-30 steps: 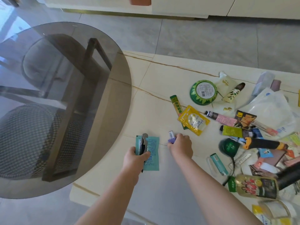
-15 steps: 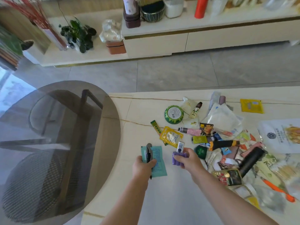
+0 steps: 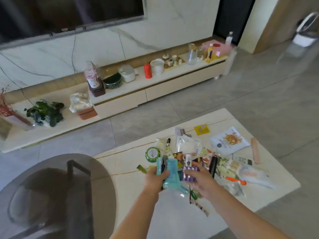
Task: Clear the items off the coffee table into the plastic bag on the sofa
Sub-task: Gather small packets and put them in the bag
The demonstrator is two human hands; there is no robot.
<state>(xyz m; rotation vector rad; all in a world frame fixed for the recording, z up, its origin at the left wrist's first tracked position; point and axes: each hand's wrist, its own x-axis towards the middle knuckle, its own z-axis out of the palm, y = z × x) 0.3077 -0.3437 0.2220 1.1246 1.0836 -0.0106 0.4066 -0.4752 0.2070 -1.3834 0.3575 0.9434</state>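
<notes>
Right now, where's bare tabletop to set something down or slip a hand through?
Bare: the near strip of the coffee table under both forearms, and its left part between the round glass top and the green tin. Crowded: the middle and right, packets and tubes overlapping from the tin to the white food pouch.

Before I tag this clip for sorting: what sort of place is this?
Most likely a home living room: a large TV screen above a long low media cabinet, and a cluttered coffee table in front.
</notes>
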